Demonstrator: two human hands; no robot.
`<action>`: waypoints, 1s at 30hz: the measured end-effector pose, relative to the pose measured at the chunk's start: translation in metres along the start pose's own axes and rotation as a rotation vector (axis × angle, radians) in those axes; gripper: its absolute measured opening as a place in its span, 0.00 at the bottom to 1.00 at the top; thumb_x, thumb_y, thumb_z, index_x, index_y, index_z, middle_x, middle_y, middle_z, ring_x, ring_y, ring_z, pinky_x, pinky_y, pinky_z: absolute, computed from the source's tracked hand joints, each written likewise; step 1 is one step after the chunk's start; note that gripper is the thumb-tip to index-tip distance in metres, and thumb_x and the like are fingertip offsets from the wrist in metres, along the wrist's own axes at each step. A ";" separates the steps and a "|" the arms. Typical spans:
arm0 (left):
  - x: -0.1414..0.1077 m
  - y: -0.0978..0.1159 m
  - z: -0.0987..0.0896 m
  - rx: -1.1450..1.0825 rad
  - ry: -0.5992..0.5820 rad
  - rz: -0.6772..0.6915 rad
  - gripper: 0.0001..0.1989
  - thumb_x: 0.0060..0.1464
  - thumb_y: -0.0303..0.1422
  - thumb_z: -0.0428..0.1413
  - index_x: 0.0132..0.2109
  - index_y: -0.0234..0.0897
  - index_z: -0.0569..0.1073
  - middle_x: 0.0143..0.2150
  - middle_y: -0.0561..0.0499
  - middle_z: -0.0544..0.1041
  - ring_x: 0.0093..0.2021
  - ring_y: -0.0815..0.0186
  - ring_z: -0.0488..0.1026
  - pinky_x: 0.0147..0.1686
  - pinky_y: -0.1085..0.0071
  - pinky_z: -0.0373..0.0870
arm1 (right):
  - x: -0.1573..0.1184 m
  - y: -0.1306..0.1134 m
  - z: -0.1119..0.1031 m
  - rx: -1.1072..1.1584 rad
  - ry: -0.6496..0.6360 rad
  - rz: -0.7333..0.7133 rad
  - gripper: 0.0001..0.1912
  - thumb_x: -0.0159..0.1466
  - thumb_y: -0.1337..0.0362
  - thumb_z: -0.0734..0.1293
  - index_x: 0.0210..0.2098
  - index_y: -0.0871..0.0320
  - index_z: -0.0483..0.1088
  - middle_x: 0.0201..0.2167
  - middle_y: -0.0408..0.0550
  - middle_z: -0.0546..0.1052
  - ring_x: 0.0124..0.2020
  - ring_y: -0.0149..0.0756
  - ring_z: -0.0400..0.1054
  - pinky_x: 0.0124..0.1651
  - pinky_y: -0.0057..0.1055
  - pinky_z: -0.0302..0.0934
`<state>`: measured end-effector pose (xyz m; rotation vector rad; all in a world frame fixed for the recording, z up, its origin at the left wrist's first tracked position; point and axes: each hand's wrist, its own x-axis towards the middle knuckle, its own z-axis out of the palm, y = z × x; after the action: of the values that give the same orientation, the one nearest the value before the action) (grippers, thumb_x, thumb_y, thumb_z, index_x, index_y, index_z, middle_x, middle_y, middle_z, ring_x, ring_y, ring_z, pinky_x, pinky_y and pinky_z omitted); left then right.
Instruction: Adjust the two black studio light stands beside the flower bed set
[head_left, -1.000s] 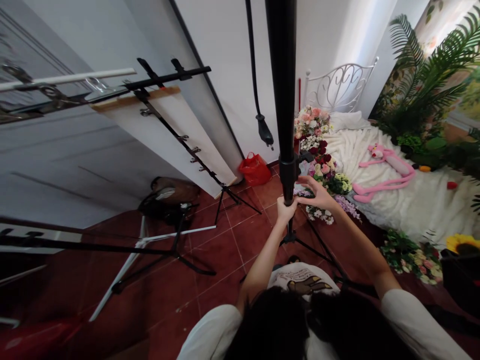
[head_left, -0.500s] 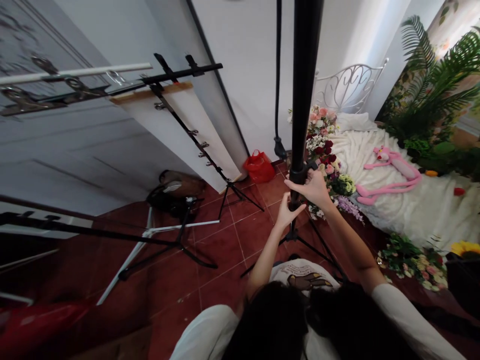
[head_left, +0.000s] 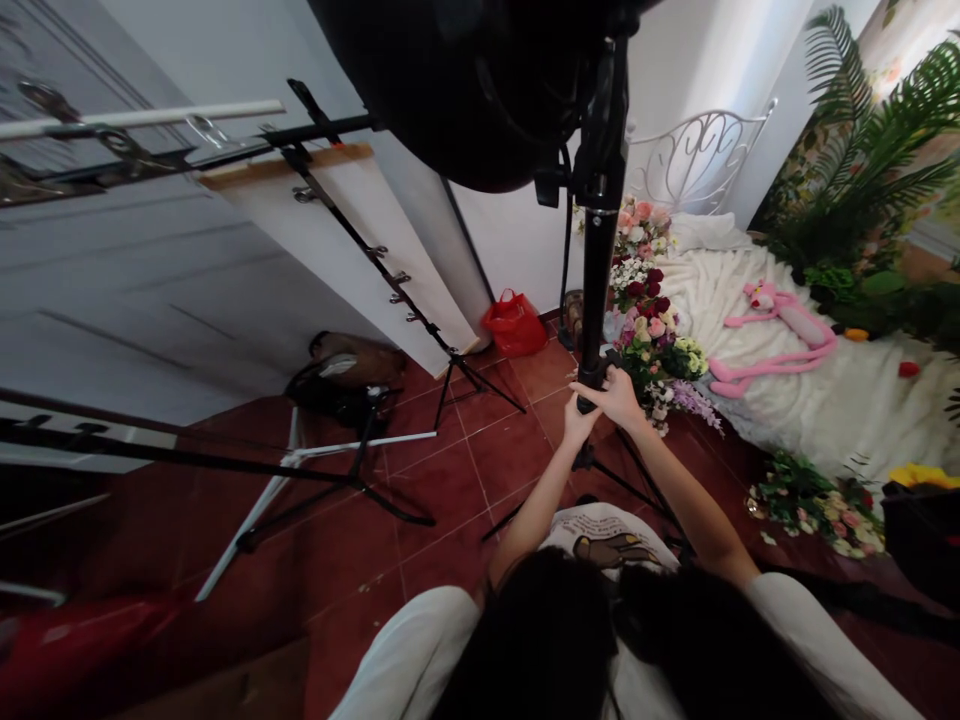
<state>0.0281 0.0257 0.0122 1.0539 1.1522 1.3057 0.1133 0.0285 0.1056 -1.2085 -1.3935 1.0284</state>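
Note:
A black light stand point(head_left: 600, 270) rises in front of me, its legs spread on the red tiled floor. A large dark lamp head point(head_left: 480, 90) sits on top, with a cable hanging behind the pole. My left hand point(head_left: 580, 420) wraps round the pole just below its collar. Higher and to the right, my right hand point(head_left: 616, 396) is closed at the collar, its fingers by the knob point(head_left: 613, 358). The two hands touch or nearly touch. Parts of the fingers are hidden behind the pole.
On the left stand a backdrop frame with clips point(head_left: 341, 215), a white-legged stand point(head_left: 274, 490) and a dark bag point(head_left: 337, 385). A red bag point(head_left: 514, 324) lies by the wall. Flowers point(head_left: 652, 310) and a bed with a pink toy point(head_left: 795, 325) are on the right.
The lamp head has come down into view and the upper pole has lowered. My hands have drawn closer together, and their fingers have closed in round the pole and collar.

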 end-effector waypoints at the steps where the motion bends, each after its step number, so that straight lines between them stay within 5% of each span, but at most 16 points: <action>1: 0.002 -0.002 0.003 -0.020 0.001 -0.016 0.16 0.34 0.29 0.62 0.35 0.33 0.72 0.29 0.51 0.76 0.33 0.63 0.73 0.36 0.68 0.69 | 0.001 0.000 0.000 0.016 0.028 -0.005 0.28 0.45 0.50 0.74 0.38 0.63 0.70 0.37 0.53 0.77 0.40 0.44 0.73 0.44 0.37 0.70; 7: 0.019 -0.009 0.017 -0.044 -0.046 -0.030 0.14 0.32 0.24 0.60 0.32 0.33 0.71 0.28 0.53 0.74 0.28 0.68 0.70 0.32 0.71 0.67 | 0.015 -0.005 -0.011 0.030 0.123 -0.045 0.26 0.45 0.52 0.75 0.37 0.63 0.71 0.37 0.54 0.78 0.39 0.44 0.74 0.44 0.37 0.70; 16: 0.067 0.017 0.029 -0.048 -0.166 0.013 0.13 0.30 0.25 0.62 0.30 0.32 0.71 0.25 0.54 0.73 0.27 0.69 0.69 0.29 0.74 0.65 | 0.042 -0.035 -0.020 -0.050 0.233 -0.134 0.24 0.48 0.51 0.73 0.37 0.62 0.71 0.35 0.52 0.78 0.40 0.44 0.73 0.43 0.35 0.70; 30: 0.117 0.002 0.024 -0.025 -0.052 -0.040 0.12 0.28 0.27 0.62 0.26 0.32 0.70 0.21 0.55 0.71 0.23 0.72 0.66 0.26 0.75 0.63 | 0.091 -0.013 -0.008 -0.196 0.262 -0.108 0.23 0.48 0.50 0.72 0.33 0.64 0.72 0.31 0.52 0.77 0.35 0.43 0.73 0.38 0.32 0.67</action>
<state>0.0443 0.1436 0.0147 1.0359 1.1101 1.2515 0.1172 0.1171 0.1328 -1.3418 -1.3579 0.6431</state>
